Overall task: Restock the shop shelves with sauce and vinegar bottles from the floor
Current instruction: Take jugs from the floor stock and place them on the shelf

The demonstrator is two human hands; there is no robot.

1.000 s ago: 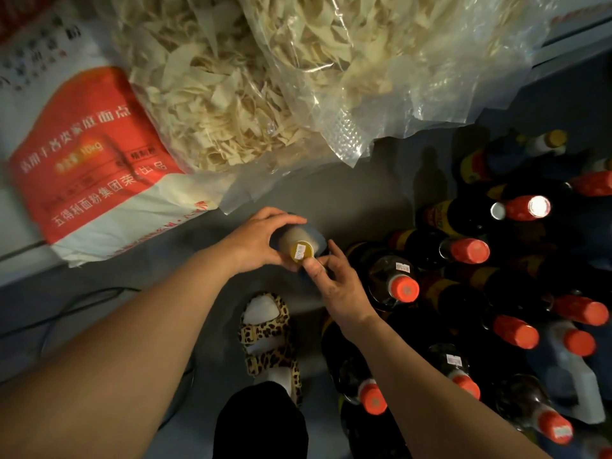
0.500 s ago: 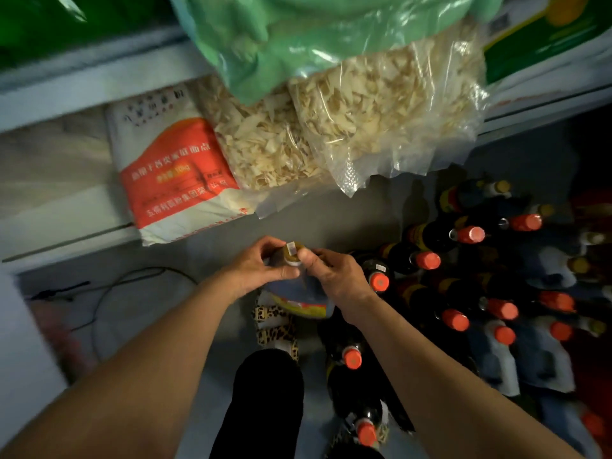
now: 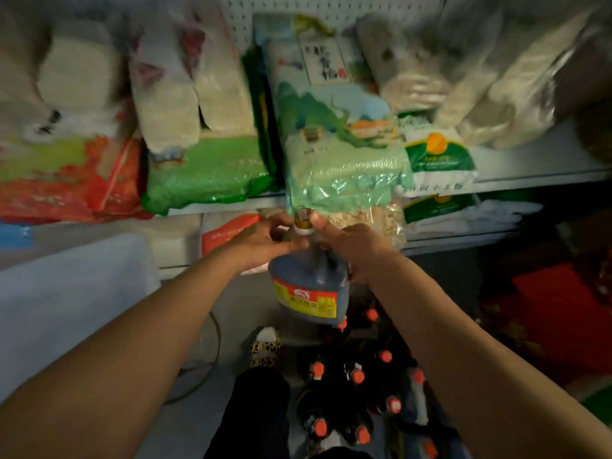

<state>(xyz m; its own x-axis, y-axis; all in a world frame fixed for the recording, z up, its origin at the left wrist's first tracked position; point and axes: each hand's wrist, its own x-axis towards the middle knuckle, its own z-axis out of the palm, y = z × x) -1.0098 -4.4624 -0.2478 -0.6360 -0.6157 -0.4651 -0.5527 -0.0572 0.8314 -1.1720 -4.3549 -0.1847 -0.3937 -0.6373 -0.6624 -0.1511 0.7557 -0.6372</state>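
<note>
From my head camera, I hold a big dark sauce jug (image 3: 309, 286) up in front of the shelf (image 3: 530, 178), clear of the floor. My left hand (image 3: 261, 241) curls around the jug's neck just under the cap (image 3: 302, 222), fingers wrapped against the shoulder. My right hand (image 3: 356, 248) grips the other side, fingers closed around the moulded handle, thumb up beside the cap. The cap is gold with a small white sticker on top; I cannot read it.

The jug's label is a red and yellow band with a white emblem; its characters are too blurred to read.

Behind the jug, a pale green sack (image 3: 341, 137) overhangs the shelf edge, with a white panel of dark Chinese characters I cannot make out. Left of the jug lies a green and white bag (image 3: 205, 154); right of it a white bag with a green and orange mark (image 3: 438, 157).

Below the jug, dark bottles with orange-red caps (image 3: 357, 376) stand clustered on the floor, and beside them my leopard-print slipper (image 3: 265, 351).
</note>
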